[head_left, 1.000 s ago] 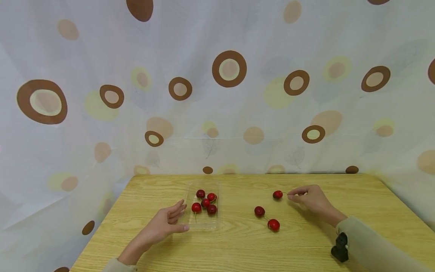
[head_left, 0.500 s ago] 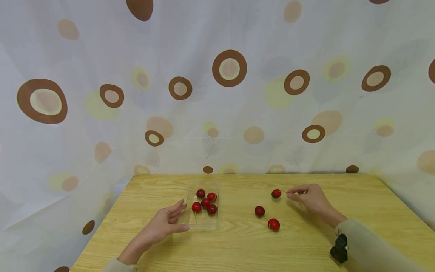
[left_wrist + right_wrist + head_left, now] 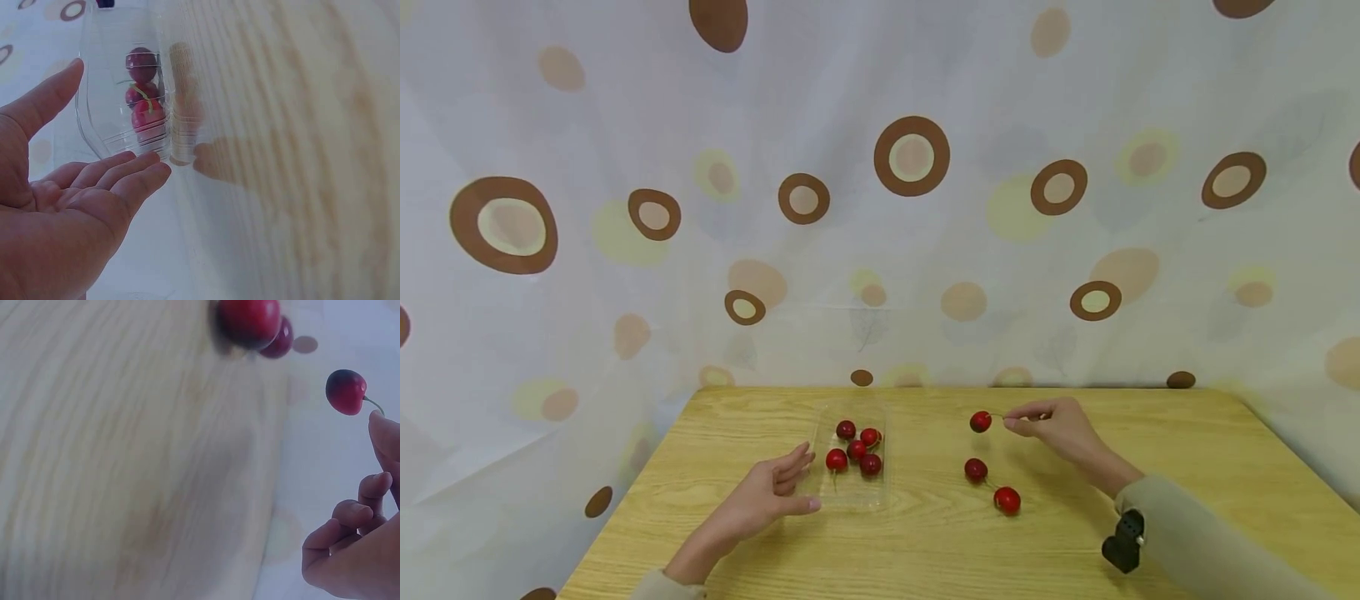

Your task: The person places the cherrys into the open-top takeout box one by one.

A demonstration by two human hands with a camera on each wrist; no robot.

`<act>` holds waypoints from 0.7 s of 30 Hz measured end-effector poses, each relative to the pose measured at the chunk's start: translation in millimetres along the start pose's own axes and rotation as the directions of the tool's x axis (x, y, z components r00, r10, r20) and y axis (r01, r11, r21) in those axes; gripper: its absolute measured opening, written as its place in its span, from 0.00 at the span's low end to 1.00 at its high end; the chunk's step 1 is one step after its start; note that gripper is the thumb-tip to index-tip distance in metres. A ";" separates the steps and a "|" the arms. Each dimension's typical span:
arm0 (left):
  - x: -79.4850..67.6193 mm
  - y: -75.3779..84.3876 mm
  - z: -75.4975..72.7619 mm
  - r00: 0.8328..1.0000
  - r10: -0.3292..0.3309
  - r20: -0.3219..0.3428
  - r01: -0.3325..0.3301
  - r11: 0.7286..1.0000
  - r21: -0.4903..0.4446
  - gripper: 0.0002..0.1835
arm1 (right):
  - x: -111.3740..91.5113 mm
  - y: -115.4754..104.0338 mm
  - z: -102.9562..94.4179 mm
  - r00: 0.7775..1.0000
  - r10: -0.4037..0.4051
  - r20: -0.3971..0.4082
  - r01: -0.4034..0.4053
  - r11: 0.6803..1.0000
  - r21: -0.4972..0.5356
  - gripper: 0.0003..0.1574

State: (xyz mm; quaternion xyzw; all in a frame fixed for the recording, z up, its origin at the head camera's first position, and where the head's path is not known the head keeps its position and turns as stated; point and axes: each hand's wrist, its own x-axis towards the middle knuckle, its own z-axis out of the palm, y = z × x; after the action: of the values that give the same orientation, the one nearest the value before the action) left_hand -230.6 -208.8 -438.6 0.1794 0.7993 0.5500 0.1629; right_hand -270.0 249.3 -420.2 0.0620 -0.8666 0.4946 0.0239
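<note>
My right hand [image 3: 1063, 429] pinches a cherry [image 3: 981, 422] by its thin stem, thumb against forefinger. In the right wrist view that cherry [image 3: 345, 392] hangs above the table, dark on one side and red on the other. My left hand [image 3: 767, 496] lies at the left side of a clear plastic box [image 3: 861, 497], its fingers and thumb spread along the wall. Several cherries [image 3: 857, 451] sit inside the box. In the left wrist view the fingertips [image 3: 161, 170] are right at the box's end, with the palm bare.
Two loose cherries [image 3: 1007, 500] lie on the wooden table [image 3: 917, 558] between the box and my right hand, the darker one farther back. A patterned curtain [image 3: 910, 242] rises behind the table. A black device [image 3: 1124, 542] is strapped at my right wrist.
My right hand has lifted the cherry by its stem and carried it left, toward the box. The left hand holds its place beside the box. The head view has shifted slightly.
</note>
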 end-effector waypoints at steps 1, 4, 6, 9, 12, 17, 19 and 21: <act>0.1 -0.4 -0.1 1.000 0.001 0.000 -0.001 1.000 0.001 0.49 | 1.2 -3.7 2.9 1.000 -0.003 0.009 0.003 1.000 0.017 0.20; 0.2 -1.5 -0.2 1.000 -0.002 -0.003 0.002 1.000 0.004 0.49 | 4.6 -15.4 12.5 0.999 -0.005 0.035 0.003 0.998 0.058 0.20; 0.5 -2.2 -0.4 1.000 -0.003 -0.002 0.003 1.000 0.004 0.49 | 6.9 -23.5 19.4 0.999 0.002 0.048 -0.006 0.997 0.073 0.20; 0.5 -2.5 -0.4 1.000 -0.009 -0.003 0.009 1.000 0.005 0.49 | 10.5 -35.3 29.9 0.997 0.002 0.074 -0.010 0.995 0.103 0.19; 0.3 -2.1 -0.2 1.000 -0.012 -0.003 0.012 1.000 0.005 0.49 | 13.7 -47.3 41.2 0.996 -0.006 0.094 -0.006 0.991 0.131 0.18; -0.5 -0.3 0.1 1.000 -0.012 -0.004 0.012 1.000 0.000 0.49 | 20.0 -61.9 61.5 0.993 -0.036 0.110 0.018 0.987 0.163 0.16; -0.7 0.1 0.2 1.000 -0.013 -0.004 0.013 1.000 0.000 0.49 | 22.1 -65.6 70.0 0.992 -0.047 0.118 0.027 0.985 0.171 0.16; -1.0 -0.1 0.1 1.000 -0.013 -0.004 0.013 1.000 -0.003 0.49 | 24.2 -68.1 79.2 0.990 -0.053 0.127 0.030 0.983 0.182 0.15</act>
State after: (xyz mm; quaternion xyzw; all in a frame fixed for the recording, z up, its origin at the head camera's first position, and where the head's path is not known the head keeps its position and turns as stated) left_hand -229.7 -209.2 -438.6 0.1727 0.7999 0.5504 0.1653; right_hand -283.5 144.9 -399.9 0.1143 -0.8167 0.5649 -0.0285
